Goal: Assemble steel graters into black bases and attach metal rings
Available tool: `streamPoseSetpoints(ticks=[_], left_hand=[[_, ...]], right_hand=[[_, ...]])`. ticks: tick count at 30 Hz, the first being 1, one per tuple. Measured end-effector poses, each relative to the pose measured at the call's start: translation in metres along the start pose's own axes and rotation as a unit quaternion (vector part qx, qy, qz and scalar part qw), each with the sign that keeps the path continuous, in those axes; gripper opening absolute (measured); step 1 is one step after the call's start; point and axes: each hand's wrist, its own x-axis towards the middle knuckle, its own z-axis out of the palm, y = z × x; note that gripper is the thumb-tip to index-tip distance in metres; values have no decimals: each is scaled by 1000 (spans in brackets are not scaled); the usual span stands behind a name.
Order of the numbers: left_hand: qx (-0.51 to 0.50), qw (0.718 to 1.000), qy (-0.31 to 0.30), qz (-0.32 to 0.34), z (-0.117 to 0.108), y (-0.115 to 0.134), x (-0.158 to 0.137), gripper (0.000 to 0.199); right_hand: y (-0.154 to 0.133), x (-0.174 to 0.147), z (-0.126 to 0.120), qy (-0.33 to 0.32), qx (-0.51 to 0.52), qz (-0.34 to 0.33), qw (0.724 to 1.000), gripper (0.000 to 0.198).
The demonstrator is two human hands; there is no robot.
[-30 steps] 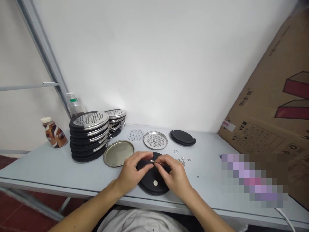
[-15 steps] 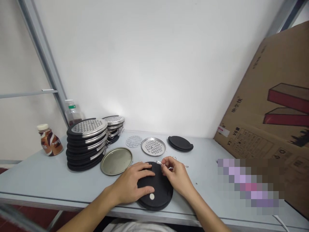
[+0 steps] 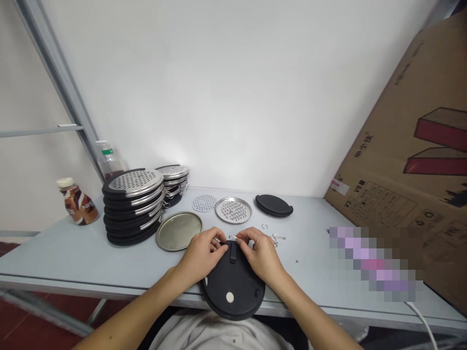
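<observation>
A black round disc (image 3: 233,287), with a pale round spot and a raised black tab (image 3: 232,253) near its far edge, sits at the table's front edge, overhanging it. My left hand (image 3: 205,255) is closed at the disc's far left rim, thumb and fingers curled about it. At the far right rim, my right hand (image 3: 261,255) pinches a small metal wire hook (image 3: 232,237) beside the tab. Just past the left hand lies a shallow metal lid (image 3: 178,231). A few loose wire hooks (image 3: 278,237) and a split ring (image 3: 264,226) lie beyond the right hand.
Stacked black discs with grater tops (image 3: 136,182) stand at left, a second stack (image 3: 174,171) behind. Farther back lie a perforated sheet (image 3: 204,203), a metal grater disc (image 3: 233,210) and a black disc (image 3: 273,205). Bottles (image 3: 78,204) stand left; a large carton (image 3: 401,160) leans right.
The black disc has shifted nearer my body. My left hand has gone from lying flat on it to curling at its far rim, uncovering the tab. My right hand keeps the hook.
</observation>
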Motion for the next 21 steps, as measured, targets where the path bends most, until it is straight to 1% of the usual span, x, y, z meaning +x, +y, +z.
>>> streamPoseSetpoints(ticks=[2, 4, 7, 11, 13, 16, 21], left_hand=[[9, 1000, -2, 4, 2, 0, 6, 16], [28, 999, 2, 19, 4, 0, 10, 19], [55, 998, 14, 36, 9, 1, 13, 20], [54, 997, 28, 45, 13, -1, 13, 19], [50, 997, 32, 47, 14, -2, 12, 19], [52, 997, 33, 46, 14, -2, 11, 19], [88, 993, 39, 67, 11, 0, 11, 20]], right_hand=[[1, 0, 1, -6, -1, -10, 1000, 16], [1, -1, 1, -13, -11, -16, 1000, 19], [0, -2, 1, -15, -36, -20, 999, 21], [0, -4, 1, -15, -55, -42, 997, 22], [0, -4, 2, -20, -58, -54, 997, 23], [1, -5, 3, -24, -56, -55, 997, 24], [2, -4, 2, -22, -48, -55, 997, 28]])
